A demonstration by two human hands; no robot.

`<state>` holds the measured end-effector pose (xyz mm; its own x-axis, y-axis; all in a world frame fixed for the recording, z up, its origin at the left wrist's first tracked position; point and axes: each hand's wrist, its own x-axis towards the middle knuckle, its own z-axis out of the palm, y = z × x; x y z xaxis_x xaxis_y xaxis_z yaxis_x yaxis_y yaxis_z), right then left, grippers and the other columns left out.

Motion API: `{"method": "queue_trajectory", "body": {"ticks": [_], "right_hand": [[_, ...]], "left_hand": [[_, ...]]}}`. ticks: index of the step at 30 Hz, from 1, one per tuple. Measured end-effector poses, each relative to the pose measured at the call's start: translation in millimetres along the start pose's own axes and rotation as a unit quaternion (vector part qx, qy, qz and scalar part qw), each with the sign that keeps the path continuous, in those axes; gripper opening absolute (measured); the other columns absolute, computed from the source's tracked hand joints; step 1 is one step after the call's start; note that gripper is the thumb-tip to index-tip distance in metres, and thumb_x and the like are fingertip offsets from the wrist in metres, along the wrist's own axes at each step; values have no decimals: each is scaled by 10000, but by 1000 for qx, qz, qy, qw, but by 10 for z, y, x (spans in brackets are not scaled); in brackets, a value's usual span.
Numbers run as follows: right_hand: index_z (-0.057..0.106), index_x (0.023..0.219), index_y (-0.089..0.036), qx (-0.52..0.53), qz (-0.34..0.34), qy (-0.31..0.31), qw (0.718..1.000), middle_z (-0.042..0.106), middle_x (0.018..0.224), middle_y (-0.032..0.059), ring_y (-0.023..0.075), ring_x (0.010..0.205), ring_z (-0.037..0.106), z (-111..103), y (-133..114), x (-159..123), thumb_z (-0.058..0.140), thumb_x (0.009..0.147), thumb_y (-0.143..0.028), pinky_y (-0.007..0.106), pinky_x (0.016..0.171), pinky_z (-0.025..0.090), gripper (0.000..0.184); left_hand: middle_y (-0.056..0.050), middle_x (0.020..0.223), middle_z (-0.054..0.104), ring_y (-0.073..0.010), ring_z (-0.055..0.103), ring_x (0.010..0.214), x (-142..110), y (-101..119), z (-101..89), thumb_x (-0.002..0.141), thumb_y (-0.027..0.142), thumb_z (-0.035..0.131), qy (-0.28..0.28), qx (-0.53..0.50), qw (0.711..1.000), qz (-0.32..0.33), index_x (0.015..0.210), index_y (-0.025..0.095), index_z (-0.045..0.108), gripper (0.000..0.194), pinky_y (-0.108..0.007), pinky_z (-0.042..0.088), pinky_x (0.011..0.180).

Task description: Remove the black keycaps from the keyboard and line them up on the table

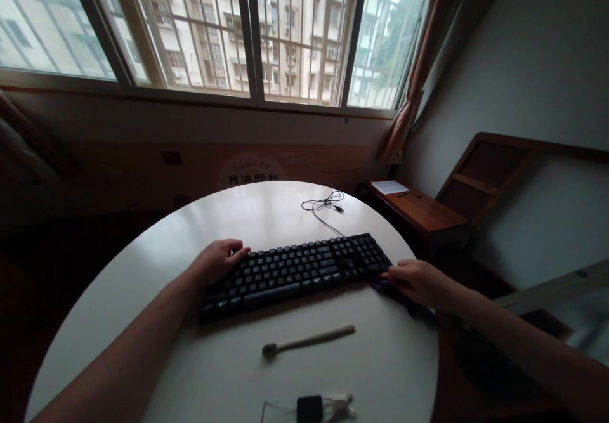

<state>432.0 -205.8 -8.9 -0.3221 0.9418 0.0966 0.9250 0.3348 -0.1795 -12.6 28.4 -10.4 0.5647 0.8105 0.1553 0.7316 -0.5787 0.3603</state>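
A black full-size keyboard [295,271] lies slanted across the white round table, its right end farther back. My left hand [221,261] is closed on the keyboard's left end, with the thumb along the back edge. At the right end, my right hand [421,281] has its fingers closed on a dark cloth-like thing with purple in it [380,283]. That thing touches the keyboard's front right corner and trails toward the table edge; its exact kind is unclear. In front of the keyboard lies a thin-handled toothbrush [309,340] with dark bristles.
The keyboard's cable [323,204] lies coiled behind it, with its plug showing. Near the front edge is a small black box [309,409] with pale cords. White table top [157,252] ends in a curved rim. A wooden bench [423,210] with paper stands at right.
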Motion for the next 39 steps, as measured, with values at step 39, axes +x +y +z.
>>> {"method": "queue_trajectory", "body": {"ticks": [39], "right_hand": [[709,953,-127,203,317,166,912,711,826,66,171,741,640,128,746,894,611,809,-309,223,635,460,252]], "left_hand": [[-88,949,675,-255,596,905,-85,379,-79,907,431,375,43,110,993,12,940,210,673,372,-345,434,779]]}}
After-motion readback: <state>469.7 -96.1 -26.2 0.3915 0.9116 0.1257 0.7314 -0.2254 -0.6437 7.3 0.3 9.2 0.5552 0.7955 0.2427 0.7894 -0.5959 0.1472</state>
